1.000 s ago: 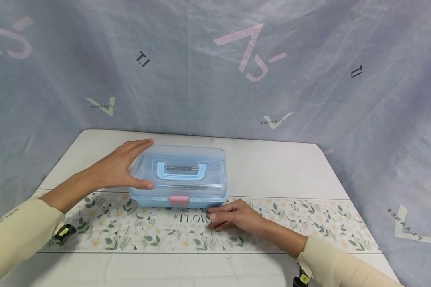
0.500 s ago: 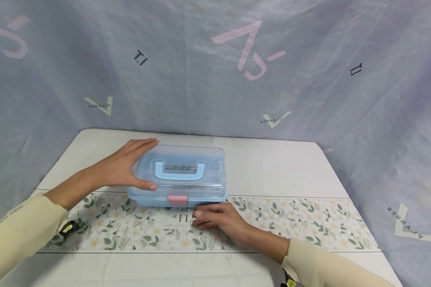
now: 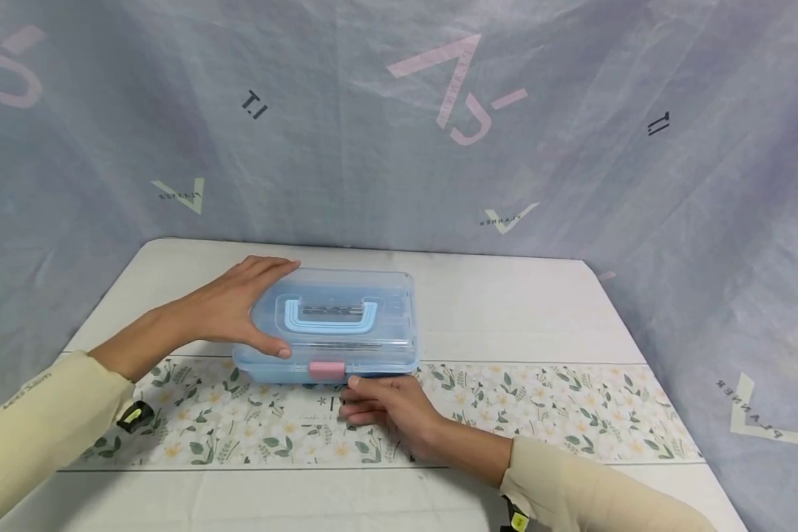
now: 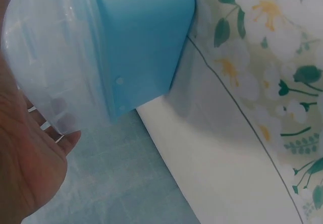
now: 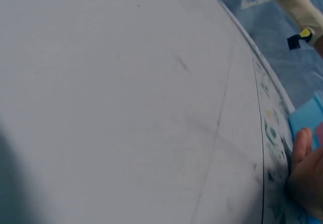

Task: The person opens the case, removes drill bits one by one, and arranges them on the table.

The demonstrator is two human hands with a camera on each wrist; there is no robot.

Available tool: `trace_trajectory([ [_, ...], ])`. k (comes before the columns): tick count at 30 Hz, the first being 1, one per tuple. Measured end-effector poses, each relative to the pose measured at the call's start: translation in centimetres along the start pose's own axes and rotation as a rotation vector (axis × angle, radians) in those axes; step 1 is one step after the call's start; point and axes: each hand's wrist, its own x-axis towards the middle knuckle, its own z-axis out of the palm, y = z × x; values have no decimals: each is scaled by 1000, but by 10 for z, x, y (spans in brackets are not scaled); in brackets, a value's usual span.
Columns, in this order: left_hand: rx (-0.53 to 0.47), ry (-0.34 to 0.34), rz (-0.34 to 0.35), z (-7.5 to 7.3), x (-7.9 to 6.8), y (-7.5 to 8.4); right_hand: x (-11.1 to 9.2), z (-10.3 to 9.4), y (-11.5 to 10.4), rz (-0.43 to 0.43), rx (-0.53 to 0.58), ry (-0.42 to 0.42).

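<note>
A light-blue storage box [image 3: 392, 325] with a clear lid, a blue handle [image 3: 330, 329] and a pink latch [image 3: 327, 370] stands closed on the table. Spread across the left end of its lid is my left hand [image 3: 233, 304], thumb toward the front and straight fingers toward the back. The left wrist view has this hand [image 4: 30, 158] against the lid's outer side. My right hand [image 3: 399, 410] is at the box's front, thumb tip just right of the latch's lower edge, other fingers loosely bent below it. Whether the thumb touches the latch I cannot tell.
Through the lid, dark slender items [image 3: 332, 311] show, too blurred to identify. A floral strip [image 3: 539, 406] runs across the white table [image 3: 505, 310]. Grey printed fabric [image 3: 372, 148] hangs behind the table and at both sides.
My right hand has slid left along the box's front, from its right corner to beside the latch. The left hand has shifted slightly right over the lid. The box stays closed.
</note>
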Motion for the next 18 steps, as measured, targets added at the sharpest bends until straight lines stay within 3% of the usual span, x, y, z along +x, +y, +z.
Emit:
trace_trajectory([
  [10, 0, 32, 25, 3, 3, 1, 5, 15, 3, -23, 86, 65],
  [18, -39, 30, 15, 3, 2, 0, 8, 28, 2, -66, 87, 141],
])
